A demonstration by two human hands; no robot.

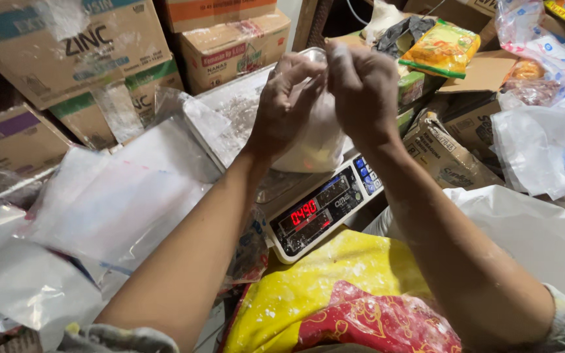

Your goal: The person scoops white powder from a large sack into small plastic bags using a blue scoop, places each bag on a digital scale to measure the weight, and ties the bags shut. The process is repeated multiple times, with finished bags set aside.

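A clear plastic bag of white powder (315, 140) rests on the pan of a digital scale (325, 206) with a lit red readout. My left hand (286, 101) and my right hand (361, 88) are raised together above it, both pinching the gathered neck of the bag. White dust covers both hands and forearms. The bag's top is hidden between my fingers.
Stacked cardboard boxes (86, 52) stand at the back left. Clear plastic sheets and bags (119, 202) lie at the left. A yellow and red sack (335, 294) sits near me. At the right are more boxes, a yellow snack packet (443, 49) and white plastic bags (544, 144).
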